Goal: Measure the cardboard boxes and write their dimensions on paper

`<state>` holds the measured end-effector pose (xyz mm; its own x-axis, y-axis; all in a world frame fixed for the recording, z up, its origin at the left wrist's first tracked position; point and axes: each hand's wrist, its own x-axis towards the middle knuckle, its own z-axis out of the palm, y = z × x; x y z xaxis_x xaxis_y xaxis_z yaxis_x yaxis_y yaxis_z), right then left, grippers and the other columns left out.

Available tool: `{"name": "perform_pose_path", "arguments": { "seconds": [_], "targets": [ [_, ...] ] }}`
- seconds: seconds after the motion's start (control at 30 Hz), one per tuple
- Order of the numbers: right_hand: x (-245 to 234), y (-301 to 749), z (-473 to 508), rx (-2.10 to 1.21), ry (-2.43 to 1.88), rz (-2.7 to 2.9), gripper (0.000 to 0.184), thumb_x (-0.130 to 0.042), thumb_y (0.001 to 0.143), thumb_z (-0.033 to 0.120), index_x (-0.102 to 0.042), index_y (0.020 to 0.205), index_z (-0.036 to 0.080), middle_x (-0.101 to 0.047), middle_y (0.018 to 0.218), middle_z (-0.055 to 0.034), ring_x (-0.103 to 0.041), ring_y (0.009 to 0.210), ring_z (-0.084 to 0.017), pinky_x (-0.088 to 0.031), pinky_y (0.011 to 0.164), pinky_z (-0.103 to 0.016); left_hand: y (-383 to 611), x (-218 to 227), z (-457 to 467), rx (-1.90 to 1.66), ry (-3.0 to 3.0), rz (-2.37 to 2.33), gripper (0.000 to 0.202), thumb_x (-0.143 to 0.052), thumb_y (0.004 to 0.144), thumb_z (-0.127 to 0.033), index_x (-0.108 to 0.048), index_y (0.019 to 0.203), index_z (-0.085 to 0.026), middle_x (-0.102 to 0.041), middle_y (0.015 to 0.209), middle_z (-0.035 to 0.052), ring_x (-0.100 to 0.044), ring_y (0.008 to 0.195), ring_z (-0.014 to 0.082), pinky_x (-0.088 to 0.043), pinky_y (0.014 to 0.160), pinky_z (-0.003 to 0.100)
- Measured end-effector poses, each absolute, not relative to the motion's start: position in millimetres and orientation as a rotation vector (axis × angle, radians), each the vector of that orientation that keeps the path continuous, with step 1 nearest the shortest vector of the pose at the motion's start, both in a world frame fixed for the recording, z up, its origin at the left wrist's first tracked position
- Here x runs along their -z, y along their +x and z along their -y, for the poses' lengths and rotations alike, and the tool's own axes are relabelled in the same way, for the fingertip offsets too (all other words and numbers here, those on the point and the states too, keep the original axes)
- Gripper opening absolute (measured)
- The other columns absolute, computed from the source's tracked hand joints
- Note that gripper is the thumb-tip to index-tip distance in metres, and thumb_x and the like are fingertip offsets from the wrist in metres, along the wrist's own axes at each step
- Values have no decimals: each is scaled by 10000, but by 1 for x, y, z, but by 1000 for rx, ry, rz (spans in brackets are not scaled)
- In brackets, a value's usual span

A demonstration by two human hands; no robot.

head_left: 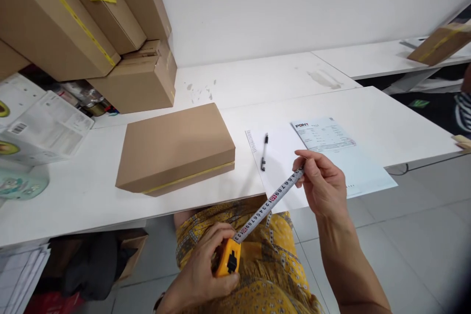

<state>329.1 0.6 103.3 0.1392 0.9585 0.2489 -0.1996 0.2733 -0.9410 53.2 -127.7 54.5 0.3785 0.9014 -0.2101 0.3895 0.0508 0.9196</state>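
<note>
My left hand [206, 267] is wrapped round a yellow tape measure case [228, 257] low over my lap. Its white blade [270, 201] runs up and to the right, and my right hand [322, 184] pinches the blade's end above the table's front edge. A flat brown cardboard box [174, 149] with a yellow tape stripe lies on the white table [84, 191], to the left of both hands. Sheets of paper [331, 144] and a black pen [264, 152] lie on the table just beyond my right hand.
Several brown cartons [110, 24] are stacked at the back left, above white printed boxes [40, 127]. A second white table [368, 56] at the far right carries another carton [439, 41]. A person's striped sleeve [462, 110] shows at the right edge. Grey floor tiles lie below.
</note>
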Motion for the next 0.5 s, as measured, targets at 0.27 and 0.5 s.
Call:
{"name": "perform_pose_path", "arguments": {
  "seconds": [0.27, 0.5],
  "targets": [
    [-72, 287, 45, -1014, -714, 1703, 218, -533, 991, 213, -630, 1180, 257, -693, 889, -26, -658, 698, -126, -545, 612, -261, 80, -69, 114, -969, 1631, -1315, 1186, -753, 712, -146, 2, 1598, -374, -333, 1567, 154, -634, 1024, 217, -580, 859, 394],
    [-69, 320, -24, -199, -1137, 1811, 139, -511, 999, 223, -638, 948, 198, -680, 778, -35, -613, 672, -141, -446, 612, -259, 60, -152, 79, -1260, 2142, -1522, 1008, -851, 703, -238, -298, 1541, -335, -465, 1456, 130, -669, 945, 253, -633, 754, 425]
  ]
}}
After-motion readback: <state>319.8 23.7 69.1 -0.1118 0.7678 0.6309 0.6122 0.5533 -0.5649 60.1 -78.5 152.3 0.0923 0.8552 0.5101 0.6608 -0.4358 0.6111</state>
